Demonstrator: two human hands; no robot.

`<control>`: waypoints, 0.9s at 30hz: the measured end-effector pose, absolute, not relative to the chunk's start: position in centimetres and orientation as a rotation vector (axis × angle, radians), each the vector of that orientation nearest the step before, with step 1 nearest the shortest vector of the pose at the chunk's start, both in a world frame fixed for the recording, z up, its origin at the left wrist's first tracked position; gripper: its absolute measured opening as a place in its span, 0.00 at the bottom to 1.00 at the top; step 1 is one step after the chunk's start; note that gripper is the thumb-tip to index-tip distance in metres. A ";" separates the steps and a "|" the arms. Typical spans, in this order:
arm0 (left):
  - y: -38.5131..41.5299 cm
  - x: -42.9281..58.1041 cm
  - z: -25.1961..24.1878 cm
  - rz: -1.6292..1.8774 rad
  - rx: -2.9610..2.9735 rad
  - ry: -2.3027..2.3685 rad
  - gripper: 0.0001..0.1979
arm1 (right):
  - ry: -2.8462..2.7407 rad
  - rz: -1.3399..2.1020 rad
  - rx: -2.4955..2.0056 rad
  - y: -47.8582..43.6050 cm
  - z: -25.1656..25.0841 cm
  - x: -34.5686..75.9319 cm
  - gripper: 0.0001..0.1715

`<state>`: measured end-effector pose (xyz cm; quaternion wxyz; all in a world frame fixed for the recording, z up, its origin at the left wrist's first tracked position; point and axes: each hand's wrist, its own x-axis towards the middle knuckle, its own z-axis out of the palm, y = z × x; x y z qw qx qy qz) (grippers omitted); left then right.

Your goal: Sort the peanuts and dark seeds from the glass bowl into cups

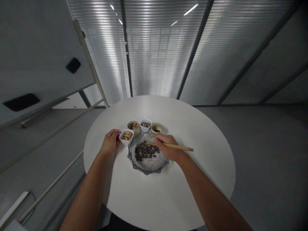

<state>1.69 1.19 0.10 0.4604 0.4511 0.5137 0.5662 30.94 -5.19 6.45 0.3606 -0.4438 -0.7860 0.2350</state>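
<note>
Just beside the left hand's fingers (pixel 115 134), a white bowl (pixel 123 138) is showing pale tan nuts (pixel 126 136). Below the right hand's fingers (pixel 158 138), a honey-coloured chopstick (pixel 179 147) is gleaming, while a clear glass dish (pixel 148 167) is showing a grey cut pattern around black seeds (pixel 144 151).
</note>
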 end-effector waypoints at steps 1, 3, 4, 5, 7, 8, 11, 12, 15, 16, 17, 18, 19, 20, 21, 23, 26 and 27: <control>1.2 1.7 0.0 1.395 1.111 1.263 0.10 | -2.022 0.615 -1.151 -5.2 6.4 30.9 0.22; 1.2 1.6 -0.1 1.394 1.108 1.258 0.10 | -2.011 0.632 -1.162 -5.1 6.3 31.0 0.22; 1.2 1.6 -0.1 1.393 1.105 1.256 0.10 | -2.003 0.643 -1.165 -5.1 6.2 31.0 0.22; 1.2 1.6 -0.2 1.392 1.103 1.253 0.10 | -1.993 0.655 -1.164 -5.1 6.2 31.0 0.23; 1.2 1.6 -0.2 1.390 1.105 1.245 0.09 | -1.976 0.677 -1.159 -5.1 6.1 31.1 0.24; 1.2 1.6 -0.2 1.389 1.105 1.244 0.09 | -1.969 0.683 -1.158 -5.1 6.0 31.1 0.24; 1.1 1.6 -0.1 1.392 1.097 1.248 0.09 | -1.966 0.685 -1.160 -5.1 5.9 31.1 0.25; 1.1 1.6 -0.1 1.389 1.095 1.253 0.09 | -1.966 0.682 -1.160 -5.1 5.8 31.1 0.25; 1.0 1.6 0.1 1.379 1.098 1.267 0.09 | -1.956 0.682 -1.152 -5.0 5.7 31.1 0.25; 1.1 1.6 0.1 1.378 1.098 1.270 0.09 | -1.947 0.683 -1.148 -5.0 5.7 31.1 0.25; 1.1 1.5 0.0 1.382 1.096 1.270 0.09 | -1.939 0.687 -1.143 -5.0 5.7 31.1 0.25; 1.1 1.5 0.0 1.384 1.094 1.268 0.09 | -1.930 0.691 -1.141 -5.0 5.7 31.1 0.25; 1.1 1.5 0.0 1.385 1.093 1.265 0.09 | -1.923 0.697 -1.141 -5.0 5.7 31.0 0.25; 1.1 1.5 0.0 1.385 1.093 1.262 0.09 | -1.916 0.702 -1.142 -5.0 5.6 31.0 0.25; 1.1 1.6 0.0 1.386 1.093 1.257 0.10 | -1.911 0.708 -1.141 -4.9 5.6 30.9 0.26; 1.0 1.6 0.1 1.392 1.090 1.251 0.10 | -1.902 0.713 -1.139 -4.8 5.5 30.8 0.26; 0.9 1.8 0.3 1.395 1.081 1.251 0.10 | -1.886 0.682 -1.165 -4.7 5.2 30.7 0.28; 0.9 1.8 0.4 1.391 1.082 1.251 0.10 | -1.881 0.661 -1.181 -4.7 5.2 30.7 0.28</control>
